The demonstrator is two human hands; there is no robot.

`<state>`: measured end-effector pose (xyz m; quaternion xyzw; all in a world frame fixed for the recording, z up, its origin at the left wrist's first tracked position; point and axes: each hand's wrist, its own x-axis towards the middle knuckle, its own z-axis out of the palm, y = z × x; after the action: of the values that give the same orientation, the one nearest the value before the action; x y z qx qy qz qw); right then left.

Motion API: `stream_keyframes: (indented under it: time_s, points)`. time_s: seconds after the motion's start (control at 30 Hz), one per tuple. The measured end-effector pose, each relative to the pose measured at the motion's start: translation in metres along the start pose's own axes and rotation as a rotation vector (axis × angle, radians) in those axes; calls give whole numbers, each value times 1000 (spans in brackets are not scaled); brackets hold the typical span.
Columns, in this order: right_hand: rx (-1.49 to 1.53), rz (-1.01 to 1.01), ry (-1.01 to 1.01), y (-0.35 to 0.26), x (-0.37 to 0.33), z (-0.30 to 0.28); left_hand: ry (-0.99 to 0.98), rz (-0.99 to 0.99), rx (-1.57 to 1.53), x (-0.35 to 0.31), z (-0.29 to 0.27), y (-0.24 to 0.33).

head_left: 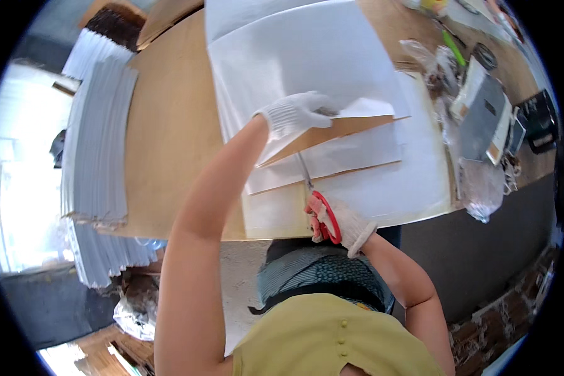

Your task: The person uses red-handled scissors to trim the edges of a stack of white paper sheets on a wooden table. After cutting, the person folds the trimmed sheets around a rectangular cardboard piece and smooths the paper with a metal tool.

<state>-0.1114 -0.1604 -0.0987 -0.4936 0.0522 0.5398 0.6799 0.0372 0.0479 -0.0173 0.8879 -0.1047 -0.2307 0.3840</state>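
My left hand [299, 115], in a white knitted glove, is closed at the near edge of a large white sheet [294, 59]. That edge is lifted and wavy, and a brown layer [335, 134] shows beneath it. My gloved right hand [339, 224] grips a pair of scissors [324, 210] by the red handles. Their metal blades point away from me, with the tips at the lower side of the brown layer. Another white sheet [357, 155] lies under the blades. Whether the blades are apart is too small to tell.
The brown table [169, 125] carries a tall row of stacked white sheets [100, 144] on the left. On the right are a grey flat piece [482, 125], crumpled clear plastic bags [480, 188], a green-handled tool [453, 47] and a black container [537, 122]. The table's near edge meets my waist.
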Motion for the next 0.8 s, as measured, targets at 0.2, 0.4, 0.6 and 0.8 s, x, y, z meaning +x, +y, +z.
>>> stream_keyframes:
  time_s: [0.2, 0.4, 0.6, 0.8]
  points:
    - [-199, 100, -31, -31, 21, 54, -48, -39, 7, -4, -5, 0]
    - [-224, 85, 7, -11, 31, 46, -30, -35, 10, -7, 1, 2]
    - [-201, 54, 26, -27, 32, 59, -5, 20, 74, 1, 0, -5]
    - [-149, 162, 48, -23, 28, 59, -85, -181, 893, -6, -4, 49]
